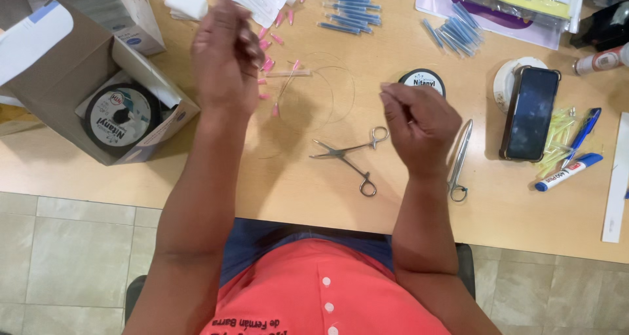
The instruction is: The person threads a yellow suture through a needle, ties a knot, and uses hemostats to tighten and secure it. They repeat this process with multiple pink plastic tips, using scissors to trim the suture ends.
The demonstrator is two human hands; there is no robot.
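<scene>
**Both hands pinch a thin clear line above the surface**

The left hand [226,56] is raised, fingers [249,43] curled nearly shut; the right hand [419,122] has its fingers [393,99] pinched together; what each grips is too fine to see. A thin clear line [327,93] lies in loose loops on the wooden surface [498,197] between them, running roughly left to right; open forceps [350,155] lie just below.

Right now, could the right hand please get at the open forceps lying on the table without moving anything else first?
Probably yes. The right hand hangs just above the table, and the forceps lie beside it with bare wood between. Only thin looped wire lies farther back, clear of the path.
</scene>
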